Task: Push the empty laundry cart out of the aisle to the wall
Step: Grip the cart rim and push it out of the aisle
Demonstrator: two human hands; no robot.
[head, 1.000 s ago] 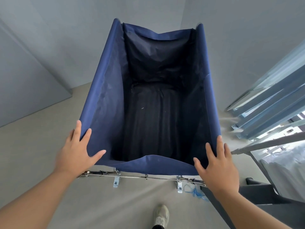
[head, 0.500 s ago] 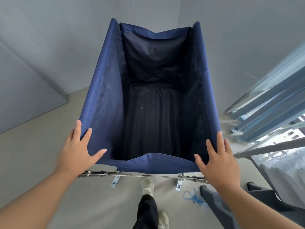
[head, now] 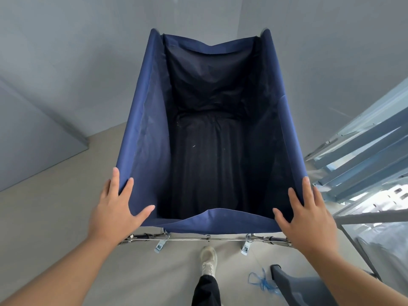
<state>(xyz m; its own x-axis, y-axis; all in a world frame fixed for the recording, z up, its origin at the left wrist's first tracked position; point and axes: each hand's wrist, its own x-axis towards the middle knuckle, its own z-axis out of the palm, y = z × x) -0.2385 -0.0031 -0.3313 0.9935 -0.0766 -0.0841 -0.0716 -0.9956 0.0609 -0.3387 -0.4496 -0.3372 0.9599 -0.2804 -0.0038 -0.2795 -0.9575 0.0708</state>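
The laundry cart (head: pixel 143 129) is a deep navy fabric bin on a metal frame, and nothing lies inside it. My left hand (head: pixel 117 208) rests flat on its near left corner with straight, spread fingers. On the near right corner my right hand (head: pixel 306 215) presses the same way. A chrome bar (head: pixel 207 239) of the frame runs below the near rim, between my wrists. The cart's far end stands close to the grey wall (head: pixel 99 51) ahead.
A grey panel (head: pixel 33 140) leans at the left. Blue metal shelving (head: pixel 364 155) and a rack with wrapped white goods (head: pixel 384 246) line the right. A dark grey bin (head: pixel 295 283) and a blue string (head: pixel 260 281) lie on the floor near my white shoe (head: pixel 208 259).
The cart has rolled forward toward the wall with both hands kept on its corners. My foot stepped forward under the bar.
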